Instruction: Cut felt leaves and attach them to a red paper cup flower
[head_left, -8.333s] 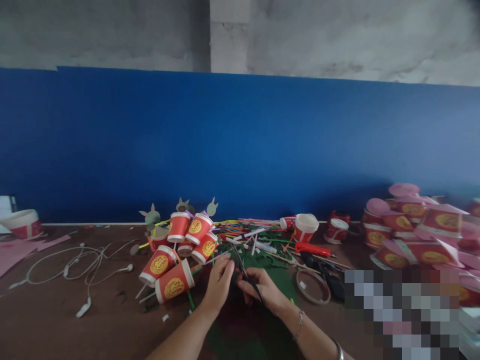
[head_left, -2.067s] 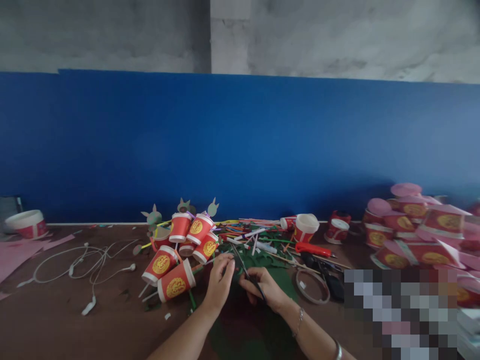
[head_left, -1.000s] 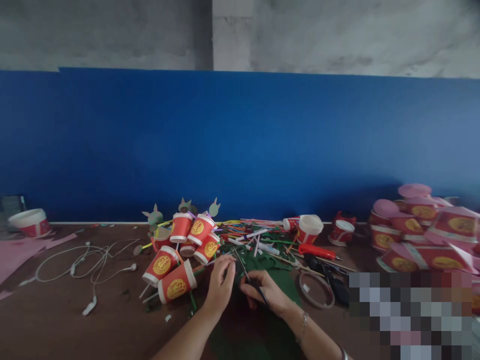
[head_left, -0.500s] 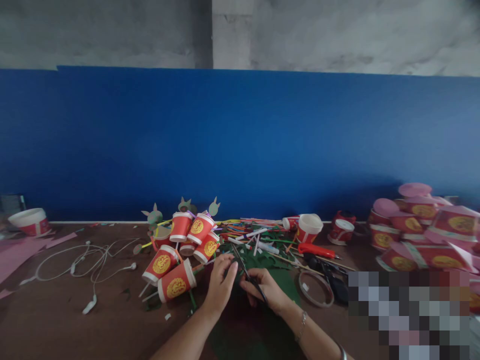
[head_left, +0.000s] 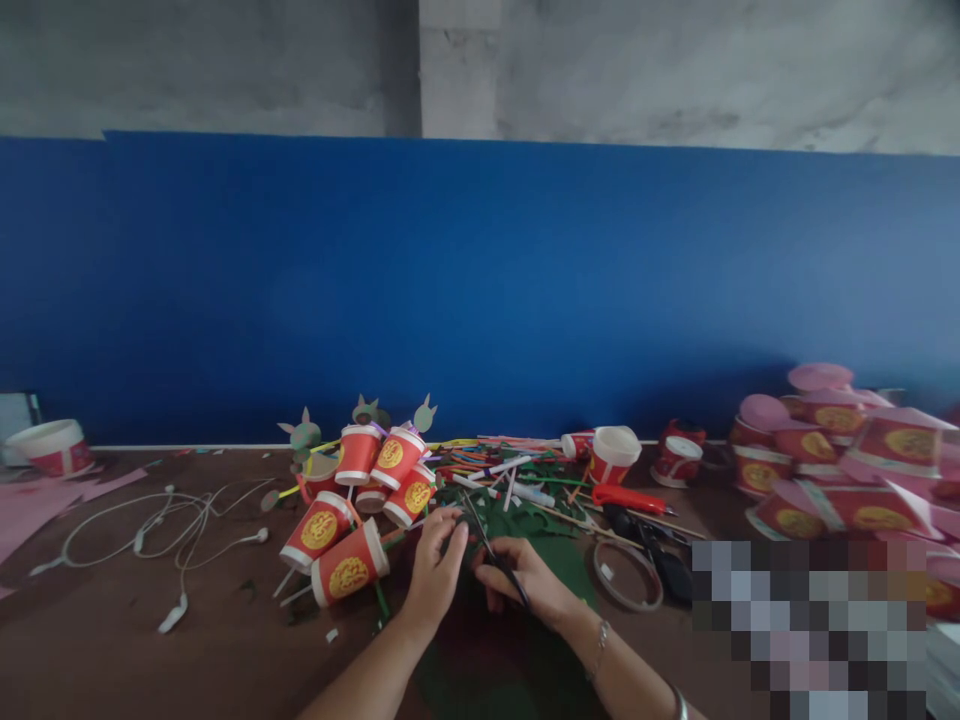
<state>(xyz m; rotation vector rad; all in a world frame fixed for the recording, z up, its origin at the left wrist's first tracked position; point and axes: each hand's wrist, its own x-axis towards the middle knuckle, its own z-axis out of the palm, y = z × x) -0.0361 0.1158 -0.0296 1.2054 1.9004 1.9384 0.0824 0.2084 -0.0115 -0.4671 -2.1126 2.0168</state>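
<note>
Black-handled scissors (head_left: 507, 570) are in my right hand (head_left: 534, 582), whose fingers wrap round the handles. Their blades point up and left, toward my left hand (head_left: 437, 568). Between thumb and fingertips, my left hand pinches a small piece of dark green paper (head_left: 471, 549), mostly hidden by the fingers and blades. Beneath both hands lies a larger dark green sheet (head_left: 568, 562). Green scraps (head_left: 525, 518) are scattered just beyond my fingers. Left of my left hand, red paper cups (head_left: 350, 562) with yellow emblems are heaped together, some with green eared paper heads (head_left: 424, 413).
Coloured sticks (head_left: 480, 461) and markers lie at the back. A red-handled tool (head_left: 632, 499), a tape roll (head_left: 628, 576) and a white-rimmed cup (head_left: 615, 455) stand right. More cups with pink paper (head_left: 825, 440) are piled far right. White earphones (head_left: 174, 612) and pink sheets (head_left: 37, 505) lie left.
The view has shifted slightly, so everything sits a little further left. Both hands stay close together, with the scissors at the green paper; the scissors' blades have barely moved.
</note>
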